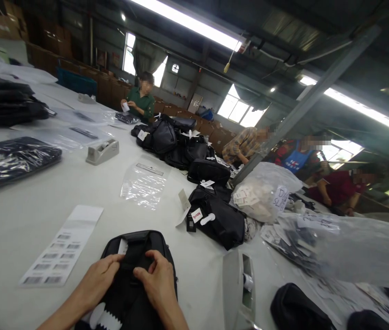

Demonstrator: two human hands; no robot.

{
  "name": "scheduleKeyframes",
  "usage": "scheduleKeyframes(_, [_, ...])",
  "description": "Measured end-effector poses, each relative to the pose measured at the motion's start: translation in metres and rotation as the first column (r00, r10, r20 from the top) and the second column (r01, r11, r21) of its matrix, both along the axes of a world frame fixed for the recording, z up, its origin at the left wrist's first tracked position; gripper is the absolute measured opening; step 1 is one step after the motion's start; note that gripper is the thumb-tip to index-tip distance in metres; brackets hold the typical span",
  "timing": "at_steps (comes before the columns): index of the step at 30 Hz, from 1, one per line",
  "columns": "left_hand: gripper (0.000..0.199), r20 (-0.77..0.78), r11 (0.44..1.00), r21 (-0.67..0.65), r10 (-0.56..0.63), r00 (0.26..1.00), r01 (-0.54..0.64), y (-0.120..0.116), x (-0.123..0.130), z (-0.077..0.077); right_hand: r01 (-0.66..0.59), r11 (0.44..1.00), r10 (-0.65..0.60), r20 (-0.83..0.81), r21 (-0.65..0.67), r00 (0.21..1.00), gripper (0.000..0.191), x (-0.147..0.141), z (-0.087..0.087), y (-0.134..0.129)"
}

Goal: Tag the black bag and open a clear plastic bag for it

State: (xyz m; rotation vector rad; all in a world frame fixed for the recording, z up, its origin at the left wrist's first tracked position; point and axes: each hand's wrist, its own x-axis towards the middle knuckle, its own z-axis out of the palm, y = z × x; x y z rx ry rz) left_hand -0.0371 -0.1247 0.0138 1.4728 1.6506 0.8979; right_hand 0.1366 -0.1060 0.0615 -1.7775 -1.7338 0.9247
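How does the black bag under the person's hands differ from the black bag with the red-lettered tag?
Contact: the left hand and right hand are on the near bag; neither touches the tagged bag. Pose: the near bag lies roughly straight up the view; the tagged bag slants across it. Markings: the tagged bag shows a red-lettered tag; the near bag shows none. Both are black.

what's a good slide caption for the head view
Left hand and right hand on a black bag, beside a sheet of barcode labels on a white table, more bags beyond.
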Motion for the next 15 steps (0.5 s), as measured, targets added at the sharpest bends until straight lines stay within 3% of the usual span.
scheduleKeyframes(2, [0.036, -0.002, 0.999, -0.018, 0.028, 1.000, -0.028, -0.003, 0.000, -0.001, 0.011, 1.000, -0.012, -0.033, -0.017, 0.999, 0.038, 0.002, 0.001, 0.001])
scheduleKeyframes(6, [0.057, -0.053, 0.994, 0.048, 0.098, 0.994, -0.096, -0.003, 0.001, -0.008, 0.043, 0.998, -0.049, -0.099, -0.055, 0.994, 0.072, 0.005, -0.002, 0.004])
scheduleKeyframes(7, [0.062, -0.069, 0.993, 0.069, 0.104, 0.992, -0.099, -0.001, 0.000, -0.010, 0.035, 0.998, -0.041, -0.107, -0.054, 0.993, 0.072, 0.006, -0.004, 0.005])
scheduleKeyframes(10, [0.070, -0.091, 0.994, 0.079, 0.089, 0.992, -0.082, 0.006, -0.004, -0.013, -0.005, 1.000, 0.005, -0.058, 0.000, 0.998, 0.048, 0.007, -0.006, 0.011])
scheduleKeyframes(15, [0.058, -0.013, 0.999, 0.038, 0.030, 0.999, -0.030, 0.008, -0.003, -0.007, 0.033, 0.997, -0.043, 0.140, 0.071, 0.989, 0.039, -0.002, -0.005, 0.015])
